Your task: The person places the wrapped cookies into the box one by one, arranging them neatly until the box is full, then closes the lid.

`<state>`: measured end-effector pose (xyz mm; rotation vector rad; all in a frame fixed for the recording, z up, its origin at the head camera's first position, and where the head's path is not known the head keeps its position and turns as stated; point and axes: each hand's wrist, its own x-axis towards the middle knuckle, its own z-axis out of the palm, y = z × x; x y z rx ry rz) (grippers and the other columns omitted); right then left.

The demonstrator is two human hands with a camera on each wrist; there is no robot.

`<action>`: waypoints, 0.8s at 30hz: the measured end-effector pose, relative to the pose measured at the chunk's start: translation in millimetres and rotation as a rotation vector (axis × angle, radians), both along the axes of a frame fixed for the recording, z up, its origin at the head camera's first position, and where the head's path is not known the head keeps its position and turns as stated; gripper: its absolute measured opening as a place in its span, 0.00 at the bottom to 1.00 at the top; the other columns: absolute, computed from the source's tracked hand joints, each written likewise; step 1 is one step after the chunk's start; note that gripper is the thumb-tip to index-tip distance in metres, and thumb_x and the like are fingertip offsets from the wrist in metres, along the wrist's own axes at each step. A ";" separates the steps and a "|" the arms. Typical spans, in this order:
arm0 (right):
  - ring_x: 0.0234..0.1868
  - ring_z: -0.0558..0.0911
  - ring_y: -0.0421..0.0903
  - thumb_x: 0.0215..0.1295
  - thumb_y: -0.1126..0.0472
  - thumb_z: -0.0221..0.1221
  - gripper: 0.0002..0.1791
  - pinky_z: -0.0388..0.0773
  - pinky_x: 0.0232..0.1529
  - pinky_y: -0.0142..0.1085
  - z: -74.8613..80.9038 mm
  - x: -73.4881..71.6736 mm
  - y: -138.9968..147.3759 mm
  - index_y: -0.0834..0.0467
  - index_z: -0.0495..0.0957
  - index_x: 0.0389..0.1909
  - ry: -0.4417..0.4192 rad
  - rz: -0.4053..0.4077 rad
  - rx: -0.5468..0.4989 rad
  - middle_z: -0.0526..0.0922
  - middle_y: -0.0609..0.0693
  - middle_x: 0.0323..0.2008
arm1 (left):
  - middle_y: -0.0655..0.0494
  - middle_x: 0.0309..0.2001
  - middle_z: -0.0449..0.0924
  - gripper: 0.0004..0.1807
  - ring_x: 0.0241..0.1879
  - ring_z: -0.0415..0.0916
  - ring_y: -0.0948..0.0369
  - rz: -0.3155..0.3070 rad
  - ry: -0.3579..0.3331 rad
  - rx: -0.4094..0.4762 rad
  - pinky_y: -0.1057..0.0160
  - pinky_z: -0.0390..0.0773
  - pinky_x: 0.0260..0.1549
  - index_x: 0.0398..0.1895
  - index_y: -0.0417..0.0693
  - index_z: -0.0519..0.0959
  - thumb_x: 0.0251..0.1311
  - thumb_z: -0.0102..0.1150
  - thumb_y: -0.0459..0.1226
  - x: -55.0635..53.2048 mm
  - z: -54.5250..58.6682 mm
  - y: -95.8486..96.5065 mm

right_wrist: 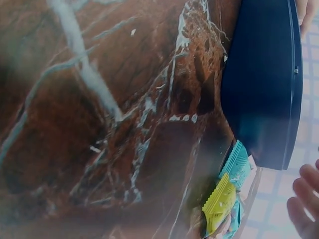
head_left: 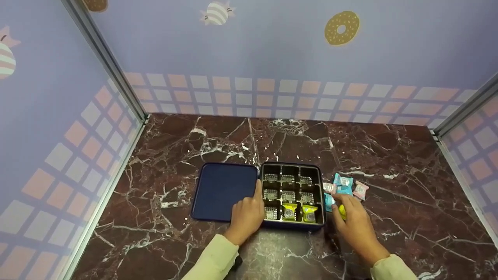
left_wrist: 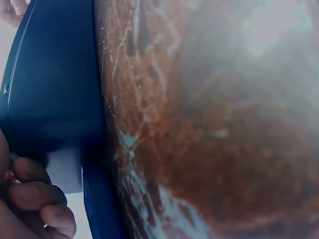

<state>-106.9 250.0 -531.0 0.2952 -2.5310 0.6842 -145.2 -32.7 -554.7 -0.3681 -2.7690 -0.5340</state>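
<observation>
Box touches your left fingers and yellow packet lies near your right fingers, both sets apparently released.

Your desk is dark red, white-veined and glossy. Directly on it, you have the blue lid, the box just right of it, and, beside that, blue, pink and yellow sweets.

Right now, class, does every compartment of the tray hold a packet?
No: the tray holds two yellow packets, and its other seven compartments show bare bottoms.
</observation>
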 end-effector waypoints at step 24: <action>0.37 0.81 0.57 0.55 0.63 0.66 0.11 0.75 0.35 0.55 -11.5 3.4 10.3 0.59 0.80 0.40 -0.167 -0.152 0.041 0.83 0.60 0.36 | 0.59 0.09 0.61 0.29 0.09 0.51 0.65 0.002 0.017 -0.003 0.66 0.50 0.08 0.69 0.41 0.65 0.63 0.50 0.36 -1.2 -1.3 0.0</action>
